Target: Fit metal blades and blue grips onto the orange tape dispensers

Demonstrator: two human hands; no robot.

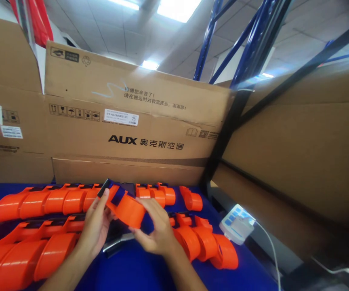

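Observation:
Between my two hands is an orange plastic tape dispenser (130, 212) with a rounded band and dark blue parts, held tilted above the blue table. My left hand (97, 224) grips its dark-edged upper left end, thumb on top. On the other side, the fingers and thumb of my right hand (156, 230) pinch the rounded band. Beneath the hands lies a silver and black object (118, 243), partly covered, whose kind I cannot make out. Similar orange dispensers stand in rows on the left (55, 202) and on the right (206, 242).
Cardboard with AUX printing (147, 117) walls off the back of the blue table (126, 270). A dark metal post (223, 141) rises at the back right corner. A white power strip (238, 224) with a cable sits at the right edge, and more cardboard (301, 161) stands beyond it.

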